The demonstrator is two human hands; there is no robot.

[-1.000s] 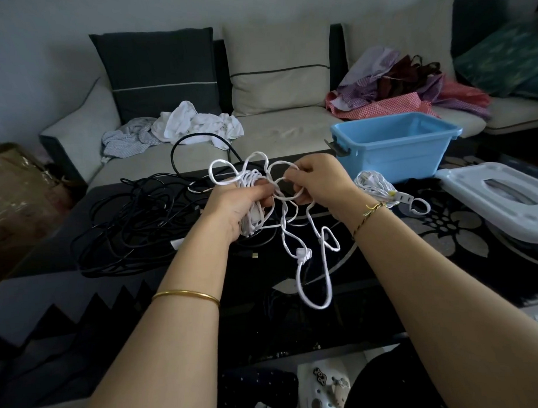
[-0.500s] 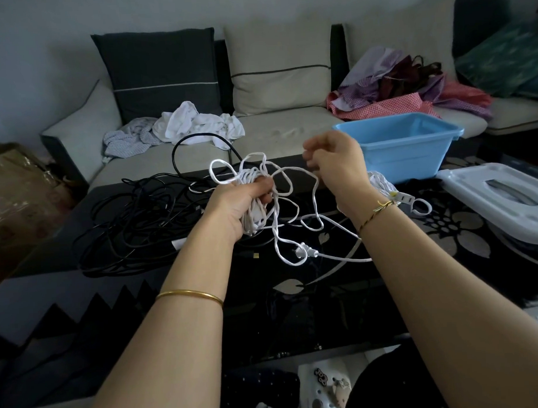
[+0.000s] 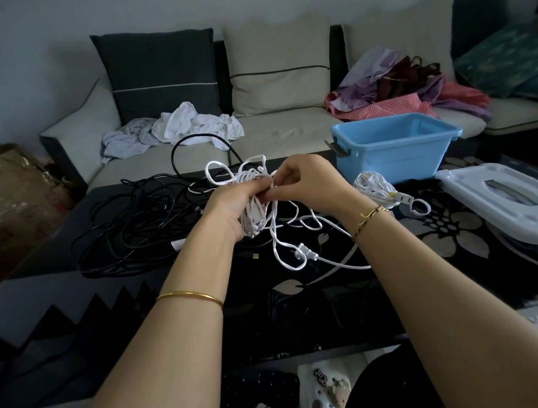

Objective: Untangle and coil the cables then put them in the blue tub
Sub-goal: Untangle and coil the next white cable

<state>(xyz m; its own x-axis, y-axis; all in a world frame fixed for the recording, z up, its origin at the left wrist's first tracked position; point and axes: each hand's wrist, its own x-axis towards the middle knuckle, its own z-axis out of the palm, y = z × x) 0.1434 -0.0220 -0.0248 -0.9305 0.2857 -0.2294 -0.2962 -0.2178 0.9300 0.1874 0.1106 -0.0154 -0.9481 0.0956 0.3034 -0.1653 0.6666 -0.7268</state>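
The left hand was curled round a bunched white cable and held it above the middle of the dark, flower-patterned table, with several loose loops sticking up over the far side of the fist. The right hand was just beside it, fingers bent, thumb and fingertips pinching a strand of the same cable right at the left hand's fingertips. More of that cable hung down from the bundle in slack loops to the tabletop, where its white plug lay on the near side of the hands. A second white cable, already wound into a coil, lay on the table to the right of the right wrist, near the blue tub but outside it. The tub stood at the far right part of the table, and nothing showed inside it from this angle. A big loose tangle of black cables sprawled over the left side of the table, one loop rising at the far edge. A white lid lay at the right edge. Behind the table ran a pale sofa with crumpled white cloth on the left seat and a heap of coloured clothes on the right
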